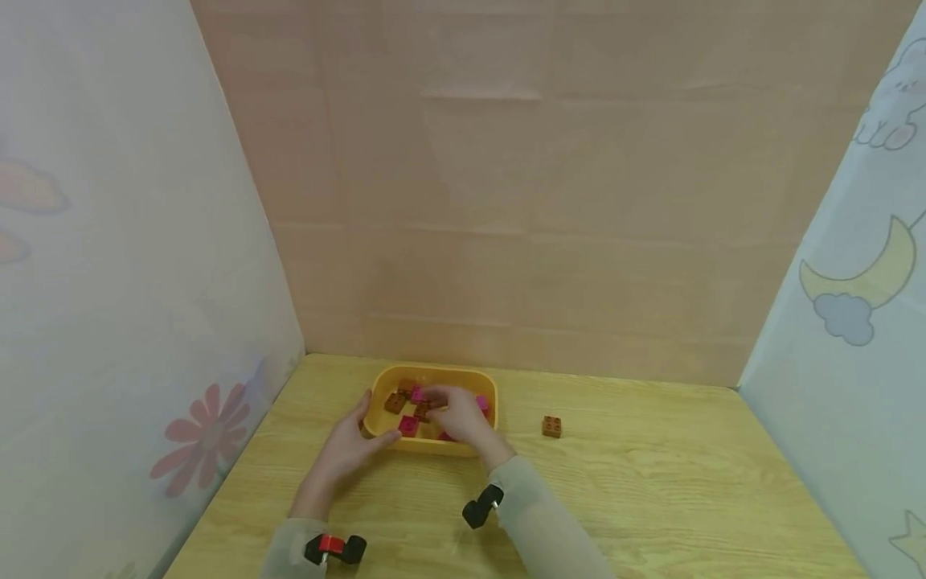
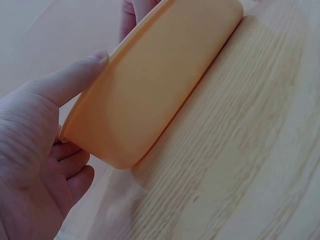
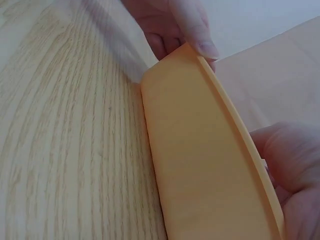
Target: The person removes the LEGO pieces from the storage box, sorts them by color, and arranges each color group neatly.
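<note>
A yellow-orange plastic tray (image 1: 427,446) stands on the table, with several toy building bricks loose inside. My left hand (image 1: 346,446) grips its left end, thumb (image 2: 95,62) on the near rim and fingers round the end wall. Over the near rim, my right hand (image 1: 459,414) reaches into the tray with bent fingers, right at a brown brick (image 1: 422,412). I cannot tell whether it pinches a brick. Close by lie a dark pink brick (image 1: 408,426) and another brown brick (image 1: 395,402). In both wrist views the tray wall hides the bricks' lower parts.
To the right of the tray, a single brown brick (image 1: 552,427) lies on the wooden table (image 1: 651,482). A beige covering (image 1: 535,201) rises behind the table. Pale printed panels stand at the left (image 1: 145,281) and right sides.
</note>
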{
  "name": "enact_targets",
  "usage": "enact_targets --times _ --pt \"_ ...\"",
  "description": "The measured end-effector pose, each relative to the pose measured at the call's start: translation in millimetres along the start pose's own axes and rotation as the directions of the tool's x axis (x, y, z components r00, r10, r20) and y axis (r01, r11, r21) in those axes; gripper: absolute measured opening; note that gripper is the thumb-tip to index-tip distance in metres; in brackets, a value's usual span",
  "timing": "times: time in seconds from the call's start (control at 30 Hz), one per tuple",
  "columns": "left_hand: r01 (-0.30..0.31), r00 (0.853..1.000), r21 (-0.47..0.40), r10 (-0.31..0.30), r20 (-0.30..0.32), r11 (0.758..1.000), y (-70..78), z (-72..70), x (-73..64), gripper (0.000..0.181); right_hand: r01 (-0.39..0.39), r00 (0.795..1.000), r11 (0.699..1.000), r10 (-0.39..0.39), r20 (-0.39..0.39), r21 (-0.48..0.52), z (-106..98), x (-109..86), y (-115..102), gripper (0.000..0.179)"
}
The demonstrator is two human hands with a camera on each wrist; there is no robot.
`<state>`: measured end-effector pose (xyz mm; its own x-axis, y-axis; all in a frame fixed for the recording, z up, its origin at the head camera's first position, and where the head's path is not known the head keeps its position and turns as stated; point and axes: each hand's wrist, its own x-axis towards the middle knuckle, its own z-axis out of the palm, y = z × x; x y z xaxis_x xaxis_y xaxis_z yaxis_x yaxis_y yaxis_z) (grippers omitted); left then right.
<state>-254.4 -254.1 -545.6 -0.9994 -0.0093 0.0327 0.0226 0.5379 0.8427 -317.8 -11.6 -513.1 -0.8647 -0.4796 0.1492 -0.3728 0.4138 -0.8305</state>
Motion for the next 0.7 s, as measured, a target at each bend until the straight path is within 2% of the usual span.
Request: enact_targets --times 0.4,0.7 --pt "-0.022 1.000 0.013 0.022 -0.014 1.000 -0.6 0.1 -0.9 0.113 -0.030 0.999 0.999 0.030 0.018 -0.033 1.6 -1.2 2.8 0.037" --pt "-0.023 1.000 -0.016 0.023 -0.009 1.000 0.0 -0.3 -0.4 0.113 -0.065 0.997 0.996 0.067 0.035 -0.064 3.6 1.1 4.8 0.035"
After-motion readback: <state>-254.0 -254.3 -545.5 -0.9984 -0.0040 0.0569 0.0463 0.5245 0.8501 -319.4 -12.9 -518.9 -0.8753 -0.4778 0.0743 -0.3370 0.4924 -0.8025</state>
